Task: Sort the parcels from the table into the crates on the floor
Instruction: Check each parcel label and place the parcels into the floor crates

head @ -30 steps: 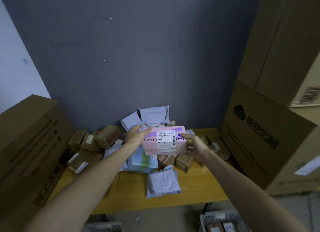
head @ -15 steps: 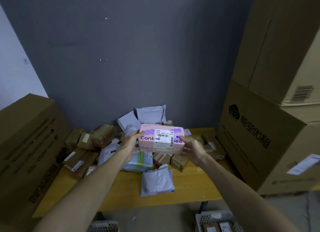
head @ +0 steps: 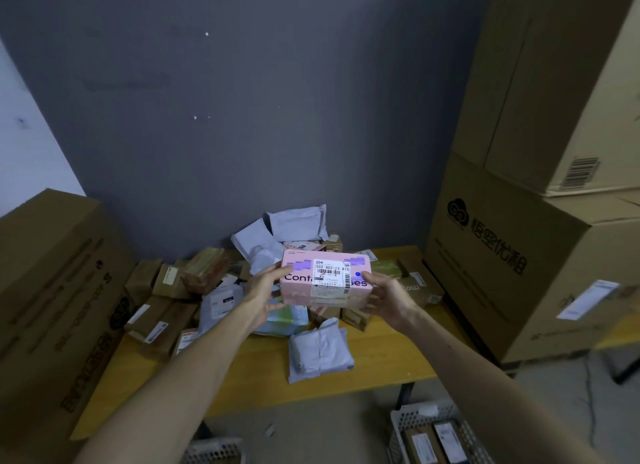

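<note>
Head view, starting at the far left: leaning in along the edge, a big brown carton, pressing up against the yellow table. Heaping up just beside it on the tabletop, brown parcels, taped and labelled. Peeking in at the bottom edge, down on the floor, the rim of the left crate, contents not showing.

Now to the middle: reaching in from below, the left hand, clamping firmly on the left end of the pink box. Holding that box up off the table, hovering above the heap, roughly level, with the white barcode label facing up. Resting behind it against the dark wall, grey mailer bags; lying in front near the table's front edge, another grey mailer, crumpled.

Coming in from the other side, the right hand, wrapping round the right end of the same box, thumb up near the top edge. Sitting on the floor below, the right crate, white and perforated, carrying labelled parcels. Towering at the far right, stacked cartons, standing just beside the table.
</note>
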